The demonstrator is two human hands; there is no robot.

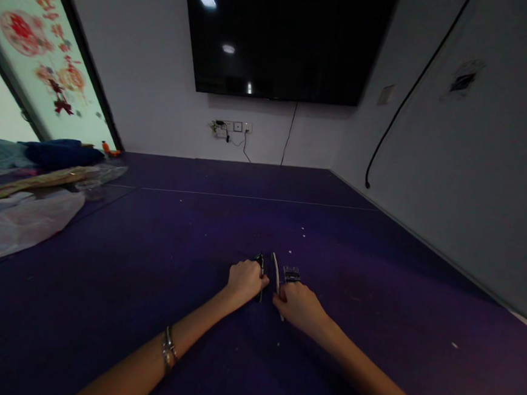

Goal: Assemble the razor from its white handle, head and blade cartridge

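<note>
Dark item (261, 262) partly hid. by my L hand (245, 279), type unclear; pale strip (276, 271) partly covered by my R hand (299, 302). Small obj (291, 274) beside it too blurred to ID. TV (289, 41) cut off at top edge; door decals (21, 31) blurred.

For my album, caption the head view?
Left hand grips a dark object, right hand a pale strip, over a purple surface.
</note>
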